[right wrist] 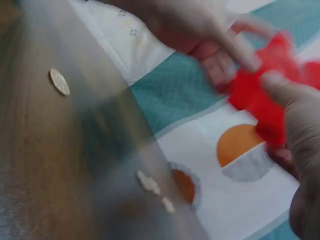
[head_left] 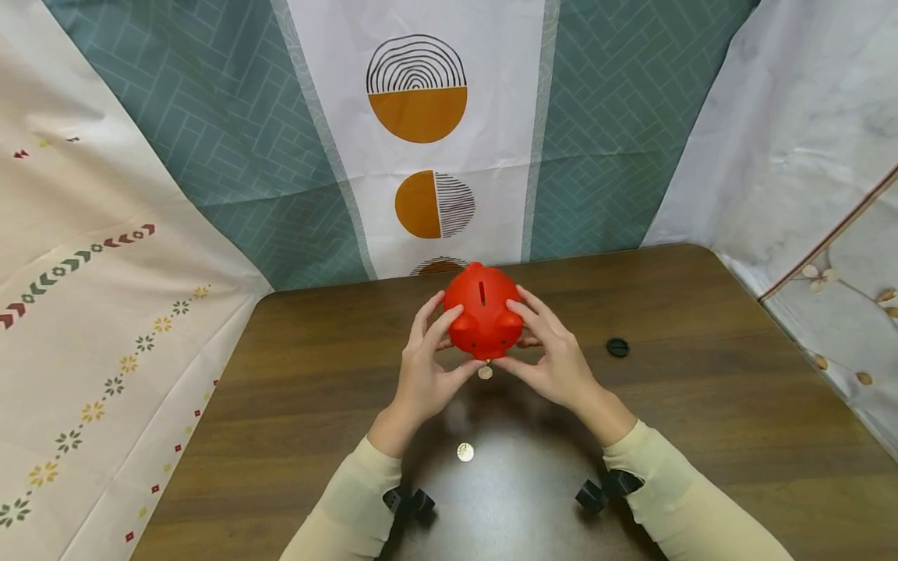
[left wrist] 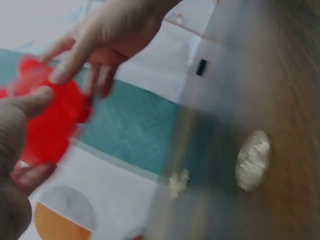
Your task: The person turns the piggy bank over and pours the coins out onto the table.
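Observation:
A red piggy bank (head_left: pixel 484 312) with a coin slot in its top is held up over the table between both hands. My left hand (head_left: pixel 426 372) grips its left side, fingers around the body and thumb at the snout end. On the opposite side, my right hand (head_left: pixel 561 366) holds it the same way. Just below the snout a gold coin (head_left: pixel 485 373) shows, and another coin (head_left: pixel 465 452) lies nearer on the table. The piggy bank (left wrist: pixel 50 120) is blurred in the left wrist view. Small pale coins (right wrist: pixel 148 183) appear below it in the right wrist view.
A round black plug (head_left: pixel 618 347) lies on the brown wooden table (head_left: pixel 316 436), to the right of my right hand. Behind the table hangs a patterned cloth (head_left: pixel 596 156), with light cloths at the left and right sides.

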`<state>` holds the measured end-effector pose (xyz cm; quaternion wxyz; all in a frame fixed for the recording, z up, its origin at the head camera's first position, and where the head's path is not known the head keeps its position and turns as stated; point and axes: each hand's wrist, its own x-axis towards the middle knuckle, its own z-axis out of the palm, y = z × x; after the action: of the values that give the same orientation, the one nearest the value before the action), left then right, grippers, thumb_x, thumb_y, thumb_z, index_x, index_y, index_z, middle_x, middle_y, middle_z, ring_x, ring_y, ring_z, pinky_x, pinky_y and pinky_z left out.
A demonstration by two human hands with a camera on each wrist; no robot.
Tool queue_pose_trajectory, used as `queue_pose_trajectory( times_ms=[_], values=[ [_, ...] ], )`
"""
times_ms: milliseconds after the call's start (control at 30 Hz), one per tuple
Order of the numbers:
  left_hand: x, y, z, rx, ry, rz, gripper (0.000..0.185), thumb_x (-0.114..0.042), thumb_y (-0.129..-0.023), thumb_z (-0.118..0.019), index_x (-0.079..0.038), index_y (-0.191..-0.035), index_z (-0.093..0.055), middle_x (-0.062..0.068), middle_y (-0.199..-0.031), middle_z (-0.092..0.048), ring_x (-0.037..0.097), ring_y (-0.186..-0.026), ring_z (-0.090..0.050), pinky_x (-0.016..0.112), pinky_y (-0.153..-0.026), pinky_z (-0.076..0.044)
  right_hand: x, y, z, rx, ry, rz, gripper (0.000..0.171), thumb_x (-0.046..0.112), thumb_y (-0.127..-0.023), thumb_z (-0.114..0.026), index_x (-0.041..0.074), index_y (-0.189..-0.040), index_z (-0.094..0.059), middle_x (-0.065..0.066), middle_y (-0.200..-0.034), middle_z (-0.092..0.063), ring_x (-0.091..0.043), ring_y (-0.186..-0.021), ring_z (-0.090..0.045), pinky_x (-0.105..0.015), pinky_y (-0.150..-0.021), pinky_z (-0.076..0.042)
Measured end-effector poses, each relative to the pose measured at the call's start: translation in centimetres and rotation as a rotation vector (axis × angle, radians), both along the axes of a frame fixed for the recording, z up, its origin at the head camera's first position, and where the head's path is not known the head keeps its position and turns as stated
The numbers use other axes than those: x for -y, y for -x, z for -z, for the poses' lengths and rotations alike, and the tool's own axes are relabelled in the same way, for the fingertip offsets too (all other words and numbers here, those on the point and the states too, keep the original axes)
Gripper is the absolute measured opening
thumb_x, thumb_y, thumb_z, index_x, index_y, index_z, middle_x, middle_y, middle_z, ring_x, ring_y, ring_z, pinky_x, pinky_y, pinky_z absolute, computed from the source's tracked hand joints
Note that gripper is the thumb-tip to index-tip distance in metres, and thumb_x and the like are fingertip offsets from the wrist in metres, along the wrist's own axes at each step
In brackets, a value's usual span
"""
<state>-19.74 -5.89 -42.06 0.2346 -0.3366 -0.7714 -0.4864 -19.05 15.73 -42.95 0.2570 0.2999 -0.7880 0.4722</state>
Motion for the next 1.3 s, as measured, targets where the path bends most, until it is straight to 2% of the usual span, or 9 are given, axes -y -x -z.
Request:
queue_pose_trajectory(
  times_ms=[100,300,567,633,733,800,1033,1200,1300],
  values=[
    [0.0,0.0,-0.5,-0.015,-0.001,0.015,0.082,-0.010,-0.070,-0.086,-0.016,-0.141,-0.045,0.015,-0.147,-0.036,0.031,-0.109,-0.061,0.039,-0.075,-0.058,0.0,0.1,-0.2,-0.039,0.011,0.014,0.086,0.013,-0.068,-0.088,0.013,-0.142,-0.046,-0.011,-0.148,-0.039,-0.029,-0.098,-0.066,-0.035,-0.068,-0.059],
    [0.3,0.3,0.1,0.231,0.083,0.008,0.086,-0.018,-0.074,-0.084,-0.026,-0.147,-0.038,0.007,-0.143,-0.038,0.026,-0.092,-0.064,0.036,-0.077,-0.057,0.0,0.2,0.6,0.182,-0.015,0.015,0.085,0.024,-0.074,-0.084,0.026,-0.147,-0.040,-0.003,-0.146,-0.041,-0.025,-0.093,-0.069,-0.028,-0.068,-0.058],
    [0.3,0.7,1.2,0.261,0.131,-0.035,0.085,-0.027,-0.075,-0.083,-0.031,-0.146,-0.037,0.002,-0.136,-0.043,0.023,-0.105,-0.059,0.047,-0.085,-0.054,-0.1,0.2,1.1,0.312,-0.006,-0.003,0.082,0.029,-0.077,-0.082,0.032,-0.146,-0.039,-0.003,-0.141,-0.048,-0.025,-0.092,-0.069,-0.024,-0.064,-0.057],
    [0.2,0.7,1.4,0.203,0.117,-0.035,0.084,-0.027,-0.074,-0.084,-0.028,-0.145,-0.039,0.004,-0.137,-0.041,0.023,-0.110,-0.057,0.046,-0.087,-0.053,-0.1,0.2,1.0,0.292,-0.003,-0.006,0.082,0.026,-0.077,-0.082,0.031,-0.146,-0.040,-0.003,-0.143,-0.046,-0.026,-0.095,-0.068,-0.025,-0.065,-0.057],
    [0.0,0.6,1.1,0.034,0.047,-0.011,0.080,-0.019,-0.072,-0.086,-0.018,-0.141,-0.045,0.012,-0.143,-0.037,0.029,-0.119,-0.053,0.046,-0.091,-0.051,-0.1,0.2,0.7,0.142,0.007,-0.021,0.084,0.016,-0.072,-0.086,0.019,-0.145,-0.043,-0.009,-0.147,-0.041,-0.030,-0.099,-0.066,-0.033,-0.068,-0.058],
    [-0.1,0.6,0.9,-0.022,0.016,0.001,0.079,-0.015,-0.071,-0.086,-0.014,-0.139,-0.047,0.015,-0.145,-0.034,0.031,-0.121,-0.053,0.044,-0.091,-0.051,-0.2,0.2,0.5,0.077,0.012,-0.025,0.085,0.012,-0.070,-0.087,0.015,-0.144,-0.044,-0.011,-0.148,-0.038,-0.030,-0.101,-0.066,-0.036,-0.070,-0.058],
    [0.1,1.1,1.8,0.297,0.026,0.026,0.083,-0.017,-0.073,-0.085,-0.019,-0.144,-0.041,0.008,-0.138,-0.039,0.029,-0.106,-0.061,0.040,-0.086,-0.054,-0.1,0.8,1.3,0.308,-0.023,-0.018,0.081,0.027,-0.077,-0.082,0.029,-0.146,-0.039,-0.005,-0.141,-0.047,-0.025,-0.092,-0.069,-0.028,-0.063,-0.058],
    [0.2,1.2,1.9,0.327,0.033,0.033,0.083,-0.021,-0.074,-0.084,-0.023,-0.144,-0.040,0.006,-0.138,-0.039,0.027,-0.108,-0.061,0.041,-0.086,-0.054,0.0,0.8,1.3,0.350,-0.016,-0.016,0.081,0.029,-0.077,-0.082,0.032,-0.146,-0.039,-0.002,-0.141,-0.047,-0.026,-0.096,-0.068,-0.028,-0.064,-0.058],
    [0.3,1.2,2.0,0.287,0.037,0.045,0.082,-0.018,-0.074,-0.084,-0.023,-0.143,-0.040,0.006,-0.139,-0.039,0.029,-0.109,-0.061,0.043,-0.086,-0.054,0.0,0.6,1.4,0.321,-0.022,-0.010,0.081,0.027,-0.077,-0.082,0.030,-0.146,-0.040,-0.003,-0.143,-0.046,-0.026,-0.097,-0.068,-0.026,-0.065,-0.057]
  ],
)
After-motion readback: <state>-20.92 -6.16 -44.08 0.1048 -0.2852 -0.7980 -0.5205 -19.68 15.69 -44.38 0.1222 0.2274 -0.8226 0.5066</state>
